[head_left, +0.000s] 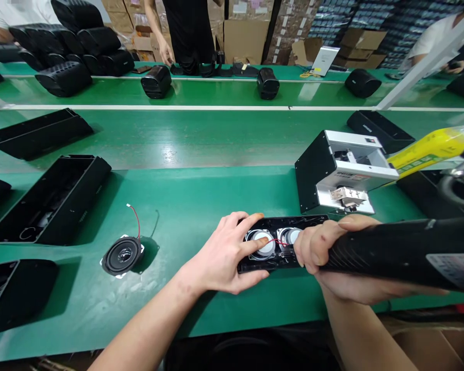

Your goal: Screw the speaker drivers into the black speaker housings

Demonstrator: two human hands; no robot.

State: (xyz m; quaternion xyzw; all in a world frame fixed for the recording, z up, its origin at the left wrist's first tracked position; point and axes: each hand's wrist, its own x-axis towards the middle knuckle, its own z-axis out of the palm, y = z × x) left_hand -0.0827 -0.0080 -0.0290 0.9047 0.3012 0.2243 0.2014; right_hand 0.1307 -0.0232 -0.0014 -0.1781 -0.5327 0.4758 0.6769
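- The black speaker panel (296,222) lies on the green table (216,193), right by the person; call it the middle of a clock, with twelve straight ahead.
- Two small speakers sit side by side in it: the left speaker (268,248) and the right speaker (293,235). A thin red wire (272,240) runs between them.
- The left hand (226,252) is spread out over the nine o'clock end. One finger presses on the left speaker's pale round back, and the thumb is by the near edge. It isn't wrapped around anything.
- The right hand (319,246) is curled tight around a fat black electric screwdriver (402,252), which points in from three o'clock. The fingers hide its tip, so I can't see what it touches.
- At one o'clock, near the panel, stands a black and silver screw feeder (313,172). A yellow sleeve (436,149) slants past it at two.
- At nine o'clock a loose speaker (122,255) lies with its black cone up and its red wire sticking out.
- At ten o'clock is a long black speaker box (88,206) with its top side open.
- Far off at eleven, a person in black (187,31) stands behind the other bench.
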